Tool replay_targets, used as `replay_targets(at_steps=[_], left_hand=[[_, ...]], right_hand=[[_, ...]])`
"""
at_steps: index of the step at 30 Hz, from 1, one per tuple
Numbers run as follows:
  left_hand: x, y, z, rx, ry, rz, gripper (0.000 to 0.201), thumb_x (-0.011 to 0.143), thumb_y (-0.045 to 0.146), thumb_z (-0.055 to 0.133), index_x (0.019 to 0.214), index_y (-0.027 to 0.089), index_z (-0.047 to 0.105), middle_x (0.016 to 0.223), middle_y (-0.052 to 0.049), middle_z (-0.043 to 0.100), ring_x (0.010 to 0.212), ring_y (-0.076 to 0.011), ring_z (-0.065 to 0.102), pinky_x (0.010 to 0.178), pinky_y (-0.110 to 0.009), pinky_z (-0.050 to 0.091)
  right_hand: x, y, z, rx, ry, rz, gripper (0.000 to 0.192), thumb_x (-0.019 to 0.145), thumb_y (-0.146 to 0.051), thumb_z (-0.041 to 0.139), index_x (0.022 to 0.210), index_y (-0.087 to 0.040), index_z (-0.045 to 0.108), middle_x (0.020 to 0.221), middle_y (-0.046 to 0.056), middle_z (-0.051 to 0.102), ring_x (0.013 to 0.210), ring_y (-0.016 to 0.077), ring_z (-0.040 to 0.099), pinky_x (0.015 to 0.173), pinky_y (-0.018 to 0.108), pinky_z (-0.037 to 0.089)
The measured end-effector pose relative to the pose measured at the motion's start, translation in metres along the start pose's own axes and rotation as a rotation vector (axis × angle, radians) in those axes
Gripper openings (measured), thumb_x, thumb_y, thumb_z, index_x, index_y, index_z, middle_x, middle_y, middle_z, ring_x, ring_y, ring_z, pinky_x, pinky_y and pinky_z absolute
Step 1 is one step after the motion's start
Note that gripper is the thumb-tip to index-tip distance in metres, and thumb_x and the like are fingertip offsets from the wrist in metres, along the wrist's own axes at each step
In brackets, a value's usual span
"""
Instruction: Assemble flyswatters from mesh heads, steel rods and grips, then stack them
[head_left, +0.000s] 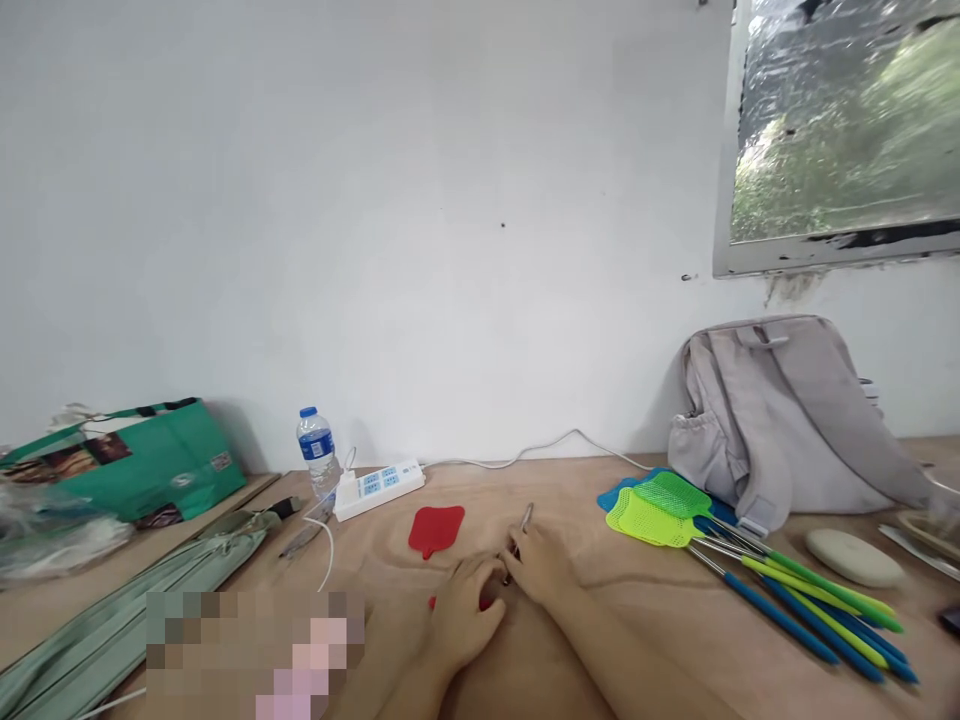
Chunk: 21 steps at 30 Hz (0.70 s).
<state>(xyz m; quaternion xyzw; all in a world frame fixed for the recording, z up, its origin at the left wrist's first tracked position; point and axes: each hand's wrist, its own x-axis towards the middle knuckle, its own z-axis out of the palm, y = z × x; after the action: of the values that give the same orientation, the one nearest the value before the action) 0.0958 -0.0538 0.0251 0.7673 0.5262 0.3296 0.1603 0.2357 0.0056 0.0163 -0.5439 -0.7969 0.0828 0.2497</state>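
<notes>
My right hand is closed around a slim silver metal rod whose far end sticks out past the fingers. My left hand lies beside it, palm down, with curled fingers reaching to the near part of the rod. Whether those fingertips grip the rod is hidden. Parts of a red piece show under the left palm, between thumb and fingers and at the hand's outer side. Just beyond the left hand, a flat red fly swatter head lies on the wooden table, detached from any handle.
Blue, green and yellow fly swatters lie piled on the right, near a grey backpack and an oval pale object. Leftward are a power strip, water bottle, green bag and folded grey-green umbrella-like item.
</notes>
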Motion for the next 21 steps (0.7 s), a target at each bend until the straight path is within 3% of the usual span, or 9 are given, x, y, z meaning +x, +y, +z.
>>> replay_targets(at_steps=[6, 9, 12, 16, 21], left_hand=[[-0.005, -0.001, -0.005, 0.162, 0.059, -0.123, 0.031, 0.056, 0.008, 0.042, 0.081, 0.021, 0.054, 0.091, -0.004, 0.057, 0.094, -0.0202, 0.048, 0.085, -0.031, 0.034], [-0.009, -0.004, -0.009, 0.299, 0.074, -0.23, 0.019, 0.062, 0.014, 0.046, 0.077, 0.02, 0.056, 0.09, -0.005, 0.055, 0.092, -0.0217, 0.048, 0.083, -0.033, 0.034], [-0.014, -0.005, -0.014, 0.318, 0.072, -0.254, 0.015, 0.068, 0.018, 0.045, 0.076, 0.02, 0.058, 0.088, -0.006, 0.055, 0.09, -0.0217, 0.048, 0.081, -0.034, 0.034], [-0.02, -0.002, -0.009, 0.191, 0.076, -0.246, 0.019, 0.07, 0.017, 0.045, 0.084, 0.02, 0.058, 0.092, -0.006, 0.057, 0.091, -0.0223, 0.05, 0.082, -0.035, 0.035], [-0.028, 0.025, 0.023, -0.274, 0.186, -0.249, 0.024, 0.078, 0.03, 0.041, 0.095, 0.017, 0.053, 0.097, -0.008, 0.058, 0.092, -0.0198, 0.053, 0.083, -0.033, 0.038]], right_hand=[[-0.014, 0.023, -0.014, 0.06, -0.046, 0.065, 0.008, 0.076, -0.02, 0.045, 0.074, -0.017, 0.053, 0.076, 0.005, 0.06, 0.073, 0.0159, 0.054, 0.062, 0.025, 0.032], [-0.029, 0.037, -0.02, 0.123, -0.069, 0.071, 0.004, 0.075, -0.018, 0.045, 0.076, -0.018, 0.048, 0.07, 0.001, 0.058, 0.066, 0.013, 0.052, 0.057, 0.022, 0.031], [-0.049, 0.047, -0.025, 0.301, -0.052, 0.051, 0.006, 0.072, -0.015, 0.045, 0.076, -0.019, 0.043, 0.061, -0.003, 0.05, 0.058, 0.0116, 0.048, 0.055, 0.021, 0.031], [-0.079, 0.05, -0.034, 0.655, 0.086, 0.105, 0.005, 0.075, -0.022, 0.045, 0.076, -0.021, 0.039, 0.054, -0.006, 0.042, 0.052, 0.0117, 0.043, 0.051, 0.022, 0.031], [-0.101, 0.04, -0.043, 1.303, 0.28, 0.455, 0.031, 0.067, -0.043, 0.06, 0.075, -0.022, 0.039, 0.058, -0.006, 0.053, 0.044, 0.0089, 0.041, 0.043, 0.021, 0.029]])
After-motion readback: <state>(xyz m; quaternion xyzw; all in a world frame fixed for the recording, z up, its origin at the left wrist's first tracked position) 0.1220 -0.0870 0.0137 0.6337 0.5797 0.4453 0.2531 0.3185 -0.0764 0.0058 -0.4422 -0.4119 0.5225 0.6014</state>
